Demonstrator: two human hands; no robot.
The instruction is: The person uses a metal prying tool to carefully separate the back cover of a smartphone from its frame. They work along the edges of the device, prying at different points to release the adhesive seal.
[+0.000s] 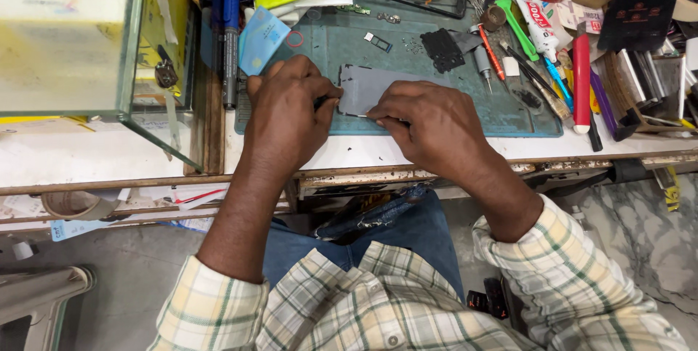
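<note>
A flat grey phone panel (367, 85) lies on a green work mat (342, 42) near the bench's front edge. My left hand (285, 111) presses on the panel's left edge, fingers curled down over it. My right hand (429, 127) pinches a thin light-coloured tool at the panel's lower edge, its tip pointing left under the panel. Whether the left hand also holds a tool is hidden by its fingers.
A black perforated piece (442, 49) and small metal parts lie on the mat behind the panel. Screwdrivers, a red tool (582, 78) and a glue tube (536, 24) crowd the right. A glass case (73, 38) stands at left, a blue card (260, 37) beside it.
</note>
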